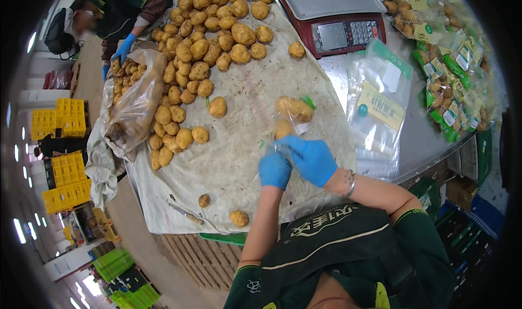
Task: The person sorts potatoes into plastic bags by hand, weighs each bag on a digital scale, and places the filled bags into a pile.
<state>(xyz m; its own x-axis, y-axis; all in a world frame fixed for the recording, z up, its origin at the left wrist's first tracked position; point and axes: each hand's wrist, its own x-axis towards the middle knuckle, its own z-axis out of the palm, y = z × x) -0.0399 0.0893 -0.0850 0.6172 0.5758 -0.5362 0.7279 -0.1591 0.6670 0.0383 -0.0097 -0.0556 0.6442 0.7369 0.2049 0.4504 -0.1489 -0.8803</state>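
Both of my hands wear blue gloves and meet at the gathered neck of a clear plastic bag of potatoes (pixel 294 110), which lies on the cloth-covered table. My left hand (pixel 275 168) is closed on the bag's neck. My right hand (pixel 312 156) grips the same neck, its fingers against the left ones. The fingertips are partly blurred. A green-topped stack of empty printed bags (pixel 383 105) lies to the right. Loose potatoes (pixel 200 48) are heaped at the upper left of the cloth (pixel 244 158).
A red scale (pixel 346 32) with a steel pan stands at the back. Filled potato bags (pixel 452 72) pile at the right. A knife (pixel 185 213) and two potatoes lie near the front edge. At the left, a co-worker's gloved hand (pixel 124 48) touches a large open plastic sack (pixel 140 101) of potatoes.
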